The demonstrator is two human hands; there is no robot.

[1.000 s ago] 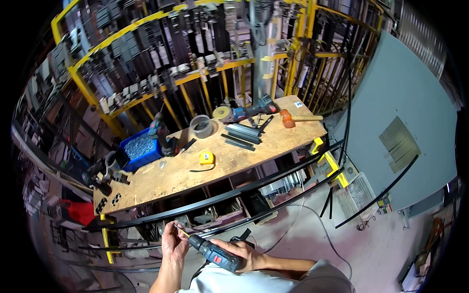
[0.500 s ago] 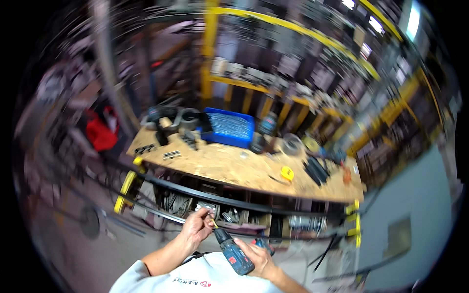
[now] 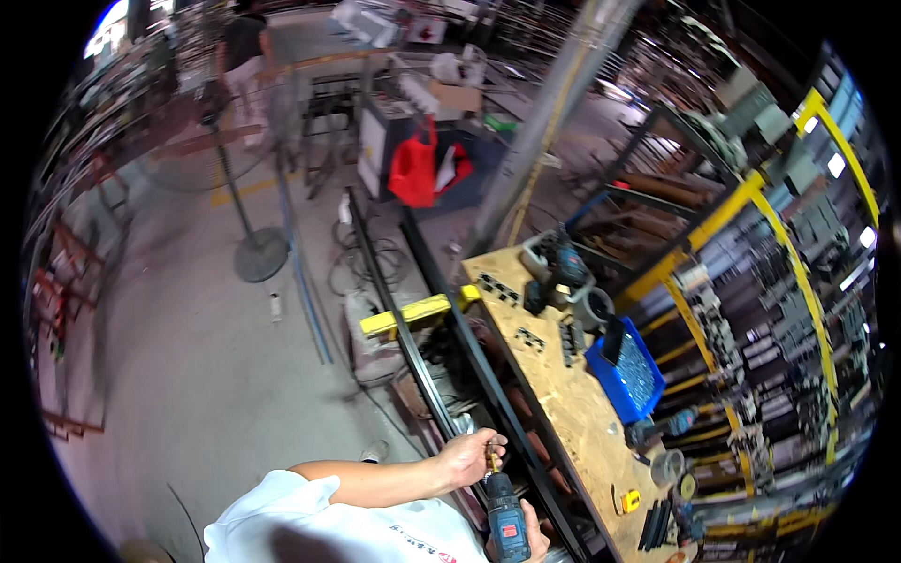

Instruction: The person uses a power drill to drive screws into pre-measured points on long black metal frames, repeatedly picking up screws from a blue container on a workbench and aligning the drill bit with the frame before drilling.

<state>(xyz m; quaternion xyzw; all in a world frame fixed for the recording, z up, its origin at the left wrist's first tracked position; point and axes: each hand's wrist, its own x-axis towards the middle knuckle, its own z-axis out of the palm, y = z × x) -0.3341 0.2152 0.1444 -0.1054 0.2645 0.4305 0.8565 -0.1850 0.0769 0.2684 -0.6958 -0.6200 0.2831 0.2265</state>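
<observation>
My right hand grips a blue and black cordless drill at the bottom of the picture, its chuck pointing away from me. A thin gold-coloured bit sticks out of the chuck. Closed fingers of my left hand are at the tip of that bit; whether they pinch the bit or a small part on it is too small to tell. Two long dark metal bars run just beyond my hands, resting across a yellow support.
The wooden workbench at right carries a blue bin of small metal parts, another drill, a yellow tape measure and black strips. A grey post rises behind it. A round-based stand and a person are at left.
The view has swung left, so the bench now lies at the right and more floor shows. Both hands stay at the drill and its bit.
</observation>
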